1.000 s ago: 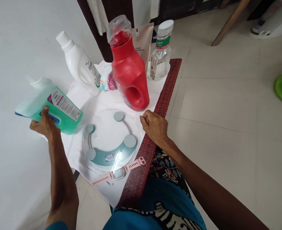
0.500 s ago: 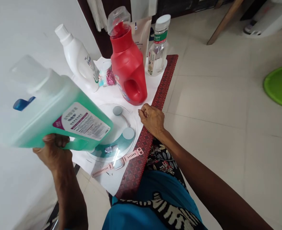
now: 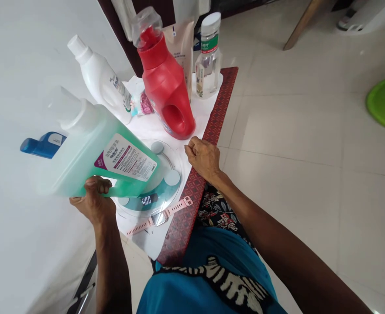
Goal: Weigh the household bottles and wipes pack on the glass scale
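Observation:
My left hand (image 3: 96, 200) is wrapped round the handle of a large detergent bottle (image 3: 110, 150) of green liquid with a white label and clear cap. The bottle's base overlaps the left part of a round glass scale (image 3: 165, 188); I cannot tell whether the two touch. Lit digits show on the scale's display. My right hand (image 3: 204, 158) is closed in a fist at the table's edge, beside the scale and just below a red detergent bottle (image 3: 166, 87). A smartwatch with a pink strap (image 3: 159, 217) lies along the near side of the scale.
Behind the scale stand a white bottle (image 3: 102, 80), a small pink and blue packet (image 3: 142, 104), a beige pouch (image 3: 181, 52) and a clear jar (image 3: 208, 61). A blue bottle (image 3: 45, 145) shows past the green one. The wall (image 3: 22, 52) is at left.
The detergent bottle and my left hand have moved right and further over the scale. More of the blue bottle shows. My right hand keeps its fist at the edge.

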### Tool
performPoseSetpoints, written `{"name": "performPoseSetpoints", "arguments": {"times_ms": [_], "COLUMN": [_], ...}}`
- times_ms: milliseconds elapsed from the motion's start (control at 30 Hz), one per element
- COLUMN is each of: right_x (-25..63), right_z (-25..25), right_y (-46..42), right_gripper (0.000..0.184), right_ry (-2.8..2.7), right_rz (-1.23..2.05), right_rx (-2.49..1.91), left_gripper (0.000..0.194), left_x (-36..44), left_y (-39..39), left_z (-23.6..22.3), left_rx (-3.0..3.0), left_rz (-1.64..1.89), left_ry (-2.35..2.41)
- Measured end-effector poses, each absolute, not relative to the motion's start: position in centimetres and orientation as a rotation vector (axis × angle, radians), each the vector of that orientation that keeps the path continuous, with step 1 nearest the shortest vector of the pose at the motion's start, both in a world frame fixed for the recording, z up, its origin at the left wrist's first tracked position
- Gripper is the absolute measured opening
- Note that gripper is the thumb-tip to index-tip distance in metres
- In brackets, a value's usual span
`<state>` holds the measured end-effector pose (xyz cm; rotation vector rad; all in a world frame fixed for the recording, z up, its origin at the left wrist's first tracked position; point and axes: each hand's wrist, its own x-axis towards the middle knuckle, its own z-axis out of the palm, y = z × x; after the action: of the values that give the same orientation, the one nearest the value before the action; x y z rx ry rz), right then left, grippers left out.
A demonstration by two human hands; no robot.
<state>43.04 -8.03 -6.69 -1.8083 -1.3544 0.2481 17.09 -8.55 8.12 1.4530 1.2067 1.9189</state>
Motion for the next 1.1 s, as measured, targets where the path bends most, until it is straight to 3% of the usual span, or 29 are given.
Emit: {"name": "performPoseSetpoints", "arguments": {"times_ms": [267, 467, 600, 1100], "right_x": [43.2, 43.2, 43.2, 43.3], "right_z": [-7.0, -7.2, -7.4, -7.4], "right_y": [-8.1, -8.2, -8.3, -8.4], "right_gripper": [0.019, 0.017, 0.017, 0.018], "right_ry": [-1.344, -1.343, -1.355, -1.344], "right_rz": [0.263, 0.333, 0.336, 0.311], "right_rx": [-1.784, -1.834, -1.849, -1.865], "left_gripper": [0.074, 0.075, 0.074, 0.071], "left_x": [12.7, 6.2, 5.4, 5.2], "left_y": [-10.0, -10.9, -11.4, -11.2], "left_z": [7.3, 0.6, -2.9, -3.5], "left_rx": [1.657, 1.161, 1.245, 1.368], "left_rz": [1.814, 1.775, 1.667, 1.625], "left_ry": [1.375, 1.861, 1.963, 1.937]}}
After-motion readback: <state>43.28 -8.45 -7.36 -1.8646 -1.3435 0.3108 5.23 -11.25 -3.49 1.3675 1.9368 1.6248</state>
